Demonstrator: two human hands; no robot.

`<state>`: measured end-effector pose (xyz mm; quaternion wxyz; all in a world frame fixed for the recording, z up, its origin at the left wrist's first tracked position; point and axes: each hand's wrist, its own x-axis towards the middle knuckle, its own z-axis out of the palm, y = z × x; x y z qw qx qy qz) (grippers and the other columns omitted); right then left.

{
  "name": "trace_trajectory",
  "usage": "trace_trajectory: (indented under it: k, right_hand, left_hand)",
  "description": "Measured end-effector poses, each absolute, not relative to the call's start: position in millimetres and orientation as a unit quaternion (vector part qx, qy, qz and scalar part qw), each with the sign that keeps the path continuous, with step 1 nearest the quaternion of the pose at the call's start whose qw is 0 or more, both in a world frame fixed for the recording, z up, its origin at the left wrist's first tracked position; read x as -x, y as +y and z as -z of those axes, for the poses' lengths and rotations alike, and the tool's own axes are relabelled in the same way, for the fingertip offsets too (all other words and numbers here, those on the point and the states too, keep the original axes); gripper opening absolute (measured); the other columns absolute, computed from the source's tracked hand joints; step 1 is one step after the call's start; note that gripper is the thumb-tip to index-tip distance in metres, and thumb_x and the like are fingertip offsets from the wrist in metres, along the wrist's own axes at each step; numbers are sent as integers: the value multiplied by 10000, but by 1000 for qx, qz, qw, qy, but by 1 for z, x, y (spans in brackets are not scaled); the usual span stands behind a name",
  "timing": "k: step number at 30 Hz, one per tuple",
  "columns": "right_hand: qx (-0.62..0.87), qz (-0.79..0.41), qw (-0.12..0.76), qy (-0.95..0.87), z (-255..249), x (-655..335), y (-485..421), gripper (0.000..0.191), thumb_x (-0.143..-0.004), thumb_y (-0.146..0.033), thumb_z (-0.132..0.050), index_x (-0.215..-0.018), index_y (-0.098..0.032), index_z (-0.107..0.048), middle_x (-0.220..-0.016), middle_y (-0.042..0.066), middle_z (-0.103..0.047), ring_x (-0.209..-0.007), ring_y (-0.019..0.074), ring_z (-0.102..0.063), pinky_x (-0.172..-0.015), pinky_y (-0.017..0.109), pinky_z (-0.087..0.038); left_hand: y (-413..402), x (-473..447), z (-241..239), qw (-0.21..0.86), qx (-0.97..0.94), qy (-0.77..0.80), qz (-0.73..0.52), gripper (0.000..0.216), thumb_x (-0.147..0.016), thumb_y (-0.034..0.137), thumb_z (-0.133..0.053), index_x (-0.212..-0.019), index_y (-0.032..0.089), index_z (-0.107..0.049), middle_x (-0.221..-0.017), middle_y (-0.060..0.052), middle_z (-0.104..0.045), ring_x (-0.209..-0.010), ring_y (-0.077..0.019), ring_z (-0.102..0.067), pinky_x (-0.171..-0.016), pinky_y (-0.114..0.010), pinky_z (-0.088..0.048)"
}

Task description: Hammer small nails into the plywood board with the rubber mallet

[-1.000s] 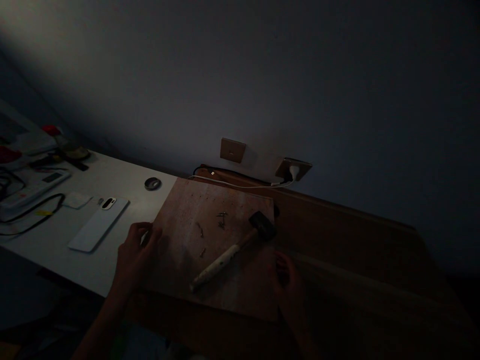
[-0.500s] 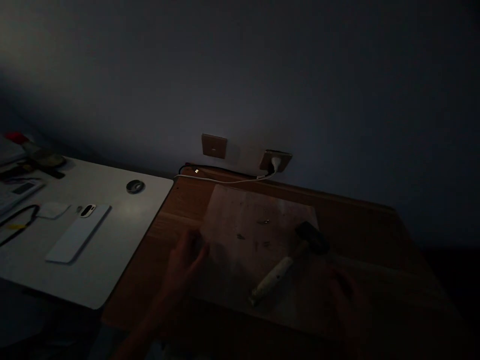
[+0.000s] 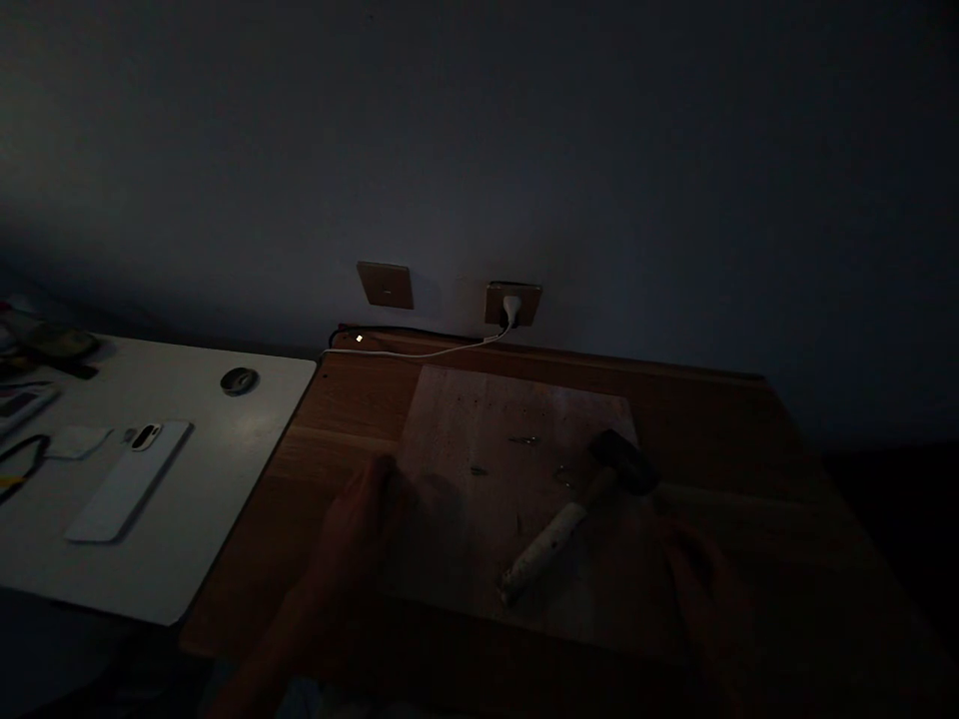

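Observation:
In dim light, a hammer (image 3: 543, 547) with a dark head and a pale, worn handle lies slantwise on a pale square board (image 3: 450, 539). Small thin metal pieces (image 3: 525, 439) are scattered on the board beyond the handle; they are too dark to name. My left hand (image 3: 364, 519) is at the board's left edge, its fingers loosely bent and apart, with nothing visible in them. On the other side, my right hand (image 3: 696, 574) is low and right of the hammer head, loosely open and hard to make out in shadow. Neither hand touches the hammer.
The board lies on a wooden table (image 3: 300, 519). A white table (image 3: 217, 479) adjoins it at left, bearing a white phone (image 3: 127, 489), a tape roll (image 3: 239, 380) and a cable (image 3: 26, 469). A white plug (image 3: 511, 308) sits in the wall socket behind, its cord along the back edge.
The view has swung slightly right, so the phone, tape roll and sockets appear further left. The hammer stays on the board. My left hand's thumb and fingers look closer together.

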<state>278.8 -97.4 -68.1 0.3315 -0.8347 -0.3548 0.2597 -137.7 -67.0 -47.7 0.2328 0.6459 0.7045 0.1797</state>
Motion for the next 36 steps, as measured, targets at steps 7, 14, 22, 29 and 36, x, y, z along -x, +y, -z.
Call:
trace_trajectory:
  k: [7, 14, 22, 29, 36]
  right_hand:
    - [821, -267, 360, -354, 64, -274, -96, 538, -687, -649, -640, -1019, -226, -667, -1142, 167, -743, -1058, 368, -681, -929, 522, -528]
    - [840, -220, 368, -333, 57, -250, -103, 539, -663, -726, -612, -891, -243, -681, -978, 143, -765, -927, 352, -695, -832, 513, -555]
    - [768, -333, 348, -423, 62, -197, -105, 496, -852, -680, -580, -1060, -251, -715, -1122, 118, -783, -1042, 315, -724, -908, 450, -569]
    - [753, -330, 303, -482, 55, -173, -87, 407, -788, -545, -640, -1068, -269, -746, -1082, 119, -796, -971, 355, -729, -887, 513, -562]
    - [770, -351, 346, -404, 40, -187, -109, 473, -809, -593, -611, -1152, -273, -679, -1044, 64, -751, -889, 284, -710, -769, 399, -578]
  left_hand:
    - [-51, 122, 54, 44, -794, 572, -204, 224, -999, 219, -534, -1176, 216, -672, -1187, -112, -702, -1075, -266, -665, -904, -395, -569]
    - [-19, 92, 44, 74, -862, 464, -188, 178, -953, 95, -587, -1055, 197, -692, -976, -64, -691, -879, -184, -659, -729, -278, -535]
    - [-4, 50, 30, 112, -927, 341, -108, 134, -951, 146, -631, -1057, 174, -709, -1018, -73, -700, -901, -204, -670, -739, -304, -546]
    - [37, -21, 28, 125, -920, 370, -47, 225, -1002, 254, -563, -1130, 145, -713, -1059, -143, -711, -989, -277, -696, -761, -361, -560]
    - [42, -46, 36, 104, -916, 388, -8, 244, -1014, 175, -508, -1169, 107, -683, -1079, -169, -733, -1034, -298, -710, -844, -394, -553]
